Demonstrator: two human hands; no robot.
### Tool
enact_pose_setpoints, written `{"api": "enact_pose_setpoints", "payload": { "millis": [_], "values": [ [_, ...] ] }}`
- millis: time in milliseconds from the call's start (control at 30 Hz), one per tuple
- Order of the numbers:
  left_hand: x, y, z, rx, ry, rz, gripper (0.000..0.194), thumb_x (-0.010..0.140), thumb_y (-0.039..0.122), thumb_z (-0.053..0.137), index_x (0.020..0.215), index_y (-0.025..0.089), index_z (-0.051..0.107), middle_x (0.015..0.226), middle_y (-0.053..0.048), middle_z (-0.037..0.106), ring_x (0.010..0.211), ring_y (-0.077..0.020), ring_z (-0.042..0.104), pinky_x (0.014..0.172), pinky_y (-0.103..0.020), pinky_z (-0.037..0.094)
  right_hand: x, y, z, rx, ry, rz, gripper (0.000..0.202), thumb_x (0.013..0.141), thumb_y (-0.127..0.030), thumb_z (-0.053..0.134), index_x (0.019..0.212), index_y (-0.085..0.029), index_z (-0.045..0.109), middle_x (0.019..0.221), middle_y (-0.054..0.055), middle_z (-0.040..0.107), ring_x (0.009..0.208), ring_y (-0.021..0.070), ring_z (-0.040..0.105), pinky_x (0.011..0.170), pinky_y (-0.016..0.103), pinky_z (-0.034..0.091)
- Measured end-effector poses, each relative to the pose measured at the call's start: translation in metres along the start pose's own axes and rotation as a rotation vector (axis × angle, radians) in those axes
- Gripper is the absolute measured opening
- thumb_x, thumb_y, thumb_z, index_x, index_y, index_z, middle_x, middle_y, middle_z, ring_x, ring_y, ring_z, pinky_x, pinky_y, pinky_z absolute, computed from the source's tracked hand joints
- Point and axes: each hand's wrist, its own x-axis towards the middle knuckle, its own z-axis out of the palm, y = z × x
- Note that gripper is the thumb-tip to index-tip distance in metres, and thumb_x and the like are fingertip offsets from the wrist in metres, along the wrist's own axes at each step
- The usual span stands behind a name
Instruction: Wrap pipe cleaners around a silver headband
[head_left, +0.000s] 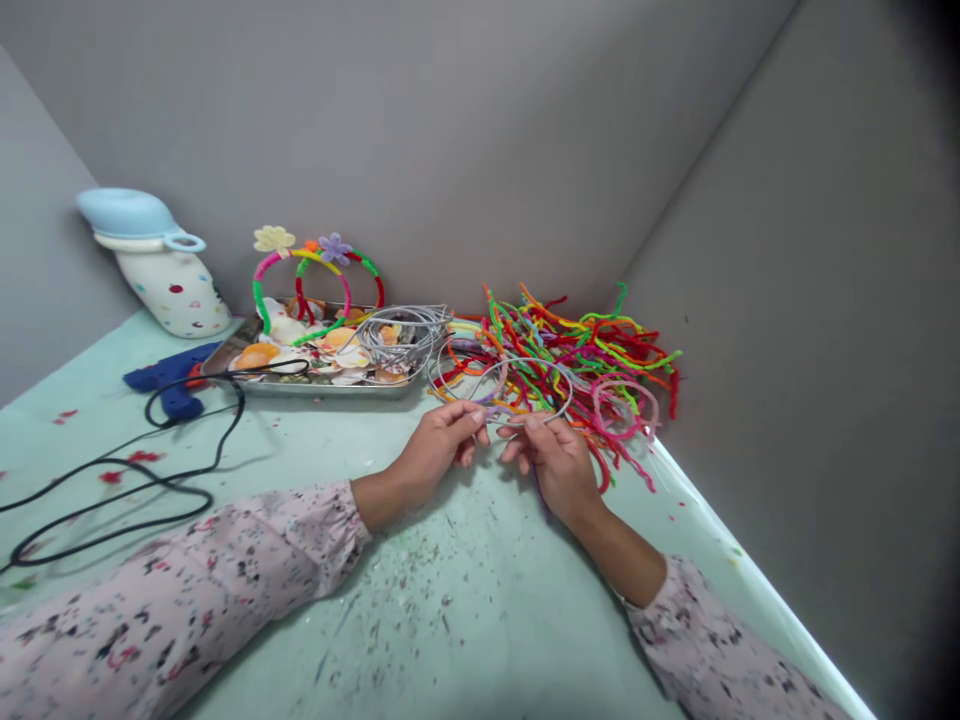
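My left hand (444, 442) pinches a thin silvery wire hoop (571, 385) between thumb and fingertips, above the table. A purple pipe cleaner (498, 411) lies along the near part of the hoop, between my two hands. My right hand (553, 458) is closed at the same stretch of wire, gripping the pipe cleaner, whose loose end hangs below the palm. The fingers partly hide where wire and pipe cleaner meet. Just behind the hands is a pile of colourful pipe cleaners (577, 345), and a pink ring (626, 408) rests on its right side.
A metal tray (337, 390) holds shells, with coiled wire (401, 335) and flower-topped wrapped hoops (262, 280) on it. At left are a blue glue gun (176, 375), its black cord (214, 465) and a white bottle (169, 285). Grey walls enclose the green-covered table (450, 620).
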Motion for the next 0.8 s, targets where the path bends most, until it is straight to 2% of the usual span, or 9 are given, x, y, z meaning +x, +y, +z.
{"api": "enact_pose_setpoints", "payload": {
  "millis": [433,600,800],
  "values": [
    [0.0001,0.0007,0.0002,-0.02,0.03,-0.001,0.019,0.079,0.035,0.064,0.084,0.017,0.06,0.072,0.004,0.056,0.045,-0.0024,0.043,0.042,-0.017,0.027,0.0,-0.0029,0.002,-0.047,0.035,0.04,0.029,0.086,-0.046,0.061,0.086,-0.017,0.065,0.076,0.003,0.072,0.049,0.0095,0.06,0.042,0.019,0.042],
    [0.0005,0.0006,0.0001,-0.01,0.031,0.01,0.019,0.081,0.035,0.063,0.085,0.016,0.059,0.071,0.004,0.056,0.045,-0.0024,0.043,0.043,-0.017,0.028,0.0016,-0.0008,0.001,-0.012,0.021,0.057,0.028,0.086,-0.045,0.061,0.087,-0.018,0.065,0.075,0.002,0.071,0.051,0.0096,0.061,0.043,0.019,0.042],
    [0.0009,0.0006,-0.0001,-0.044,0.022,-0.043,0.018,0.08,0.03,0.061,0.091,0.016,0.062,0.074,0.001,0.061,0.043,-0.0032,0.046,0.041,-0.018,0.026,0.0027,-0.0019,0.0016,-0.031,0.028,0.036,0.029,0.086,-0.046,0.06,0.084,-0.018,0.065,0.076,0.003,0.071,0.057,0.0119,0.064,0.048,0.021,0.044]
  ]
}}
